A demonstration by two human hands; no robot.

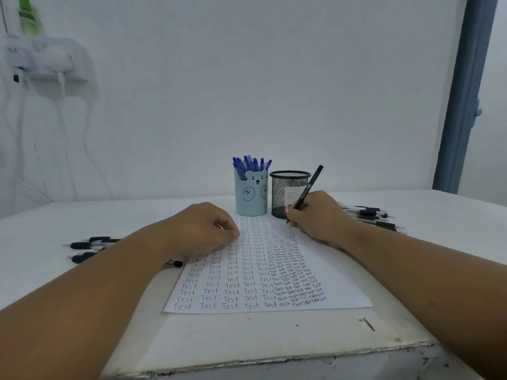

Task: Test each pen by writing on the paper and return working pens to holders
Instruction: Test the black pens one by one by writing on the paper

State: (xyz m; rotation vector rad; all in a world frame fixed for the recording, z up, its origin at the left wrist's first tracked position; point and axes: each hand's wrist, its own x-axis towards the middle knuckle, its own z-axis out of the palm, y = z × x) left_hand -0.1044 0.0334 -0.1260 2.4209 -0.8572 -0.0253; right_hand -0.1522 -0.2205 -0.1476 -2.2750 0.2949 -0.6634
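Near edge of the desk (pixel 274 341): bare, chipped along the front. My two forearms run in from either side.

The paper (pixel 340 278) lies flat in front of me, its left and middle crowded with columns of "Test", larger writing to the left, smaller and tighter toward the right. A blank strip is left down the right side.

My left hand (pixel 203 229) rests on the sheet's upper left, fingers loosely curled, holding nothing that I can see; it seems to pin the page.

My right hand (pixel 318 218) pinches a dark pen (pixel 306 193) in a writing grip, tip down on the paper near its far right corner, barrel tilted up and away to the right.

Left of the paper, a few black pens (pixel 87 245) lie on the desk. Right, behind my wrist, a bigger heap of black pens (pixel 370 215).

Beyond the sheet, the blue bear holder (pixel 251 200) is full of blue pens (pixel 249 164). The black mesh holder (pixel 282 193), touching or just beside it, looks empty of pens.

Judgement: blue batch done and returned. Black batch partly through; which loose pile is tested, I cannot tell.
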